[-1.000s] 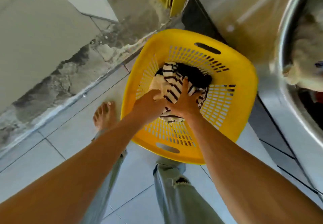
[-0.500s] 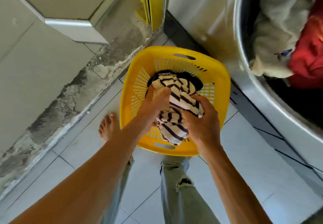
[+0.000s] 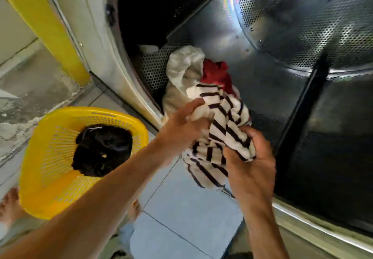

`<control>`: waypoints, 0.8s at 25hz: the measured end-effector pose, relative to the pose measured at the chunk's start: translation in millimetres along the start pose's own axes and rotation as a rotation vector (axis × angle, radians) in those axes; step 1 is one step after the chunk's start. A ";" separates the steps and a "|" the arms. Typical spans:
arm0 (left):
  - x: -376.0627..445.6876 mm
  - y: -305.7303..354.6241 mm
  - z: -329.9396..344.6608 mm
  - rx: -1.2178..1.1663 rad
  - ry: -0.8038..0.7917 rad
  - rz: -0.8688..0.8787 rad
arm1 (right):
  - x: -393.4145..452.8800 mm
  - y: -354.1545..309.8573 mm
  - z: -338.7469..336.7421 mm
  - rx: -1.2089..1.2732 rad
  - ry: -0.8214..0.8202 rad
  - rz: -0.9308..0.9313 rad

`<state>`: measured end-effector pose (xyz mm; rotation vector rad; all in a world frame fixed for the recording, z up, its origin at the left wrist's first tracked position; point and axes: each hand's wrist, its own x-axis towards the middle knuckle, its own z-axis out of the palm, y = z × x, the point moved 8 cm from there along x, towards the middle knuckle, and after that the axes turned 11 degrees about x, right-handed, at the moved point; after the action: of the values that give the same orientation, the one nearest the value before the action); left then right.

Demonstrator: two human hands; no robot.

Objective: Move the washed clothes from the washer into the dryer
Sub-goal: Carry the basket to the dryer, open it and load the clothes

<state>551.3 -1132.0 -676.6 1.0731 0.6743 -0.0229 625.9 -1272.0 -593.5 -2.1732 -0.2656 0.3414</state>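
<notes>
- I see a tiled floor (image 3: 181, 208), a worn wall base at left, and a steel drum (image 3: 302, 46) standing open at right.
- The yellow basket (image 3: 38, 178) sits on the floor just beside the drum's rim, with dark clothes (image 3: 101, 149) inside.
- A beige cloth (image 3: 181, 70) and a red one (image 3: 217, 72) lie in the drum.
- My left hand (image 3: 181, 125) and right hand (image 3: 250, 169) each grip the striped shirt (image 3: 222, 121), fingers curled into it, at the drum's mouth.

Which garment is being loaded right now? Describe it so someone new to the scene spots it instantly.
Start at the big perforated steel drum filling the right side. At its open mouth, both hands hold one bundled cloth: the left hand and right hand grip the striped garment. It is the only white one with dark stripes; the beige cloth and red cloth behind it are plain.
</notes>
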 end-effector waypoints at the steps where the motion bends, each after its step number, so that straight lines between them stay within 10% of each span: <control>1: 14.9 22.7 20.9 0.092 -0.019 0.062 | 24.9 -8.9 -26.2 -0.055 0.068 -0.060; 11: 17.5 -35.2 -70.9 0.354 0.308 -0.098 | 99.6 59.8 22.3 -0.511 -0.017 0.032; 20: -89.8 -202.5 -225.1 0.448 0.459 -0.704 | -88.0 132.7 306.2 -0.548 -0.969 0.069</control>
<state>300.1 -1076.0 -859.6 1.2266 1.4906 -0.5707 448.5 -1145.3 -861.0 -2.3718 -0.8988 1.5027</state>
